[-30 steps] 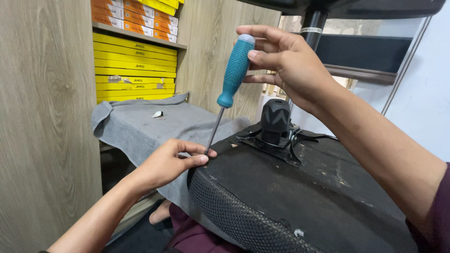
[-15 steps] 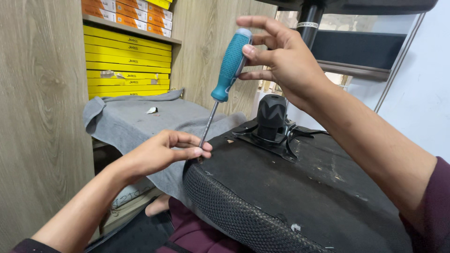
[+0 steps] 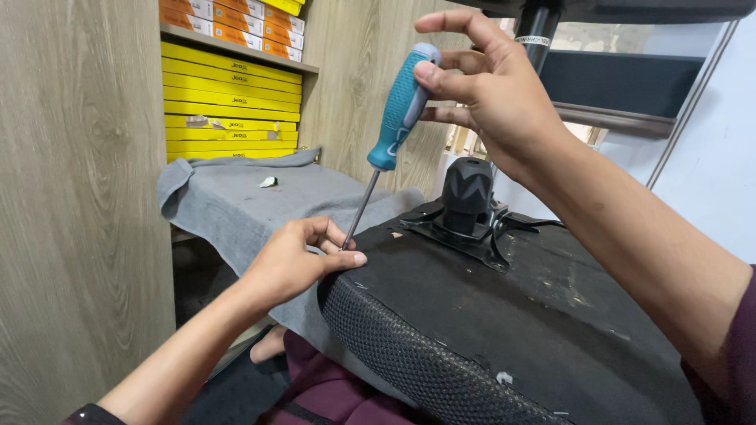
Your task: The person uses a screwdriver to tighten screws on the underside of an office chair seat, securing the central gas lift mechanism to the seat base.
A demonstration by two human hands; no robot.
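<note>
Right hand (image 3: pixel 492 94), upper centre of frame, fingers loosely curled around the teal handle of a screwdriver (image 3: pixel 398 110), thumb and fingertips gripping its top end, index finger stretched out above. Shaft runs down and left, tilted, tip at the near edge of an overturned black chair seat (image 3: pixel 504 315), centre frame. Left hand (image 3: pixel 295 264), centre left, closed in a pinch at the tip, thumb and fingers pressed together on the seat edge; what it pinches is too small to tell. Seat underside faces up, mesh rim toward lower centre, black metal bracket with a knob-like post (image 3: pixel 466 189) bolted on it just right of the shaft. Behind, a grey cloth (image 3: pixel 236 197) draped over a low surface, left of centre. Yellow boxes (image 3: pixel 228 110) stacked on a shelf, upper left. Wood-grain panel (image 3: pixel 79 197) fills the left edge.
</note>
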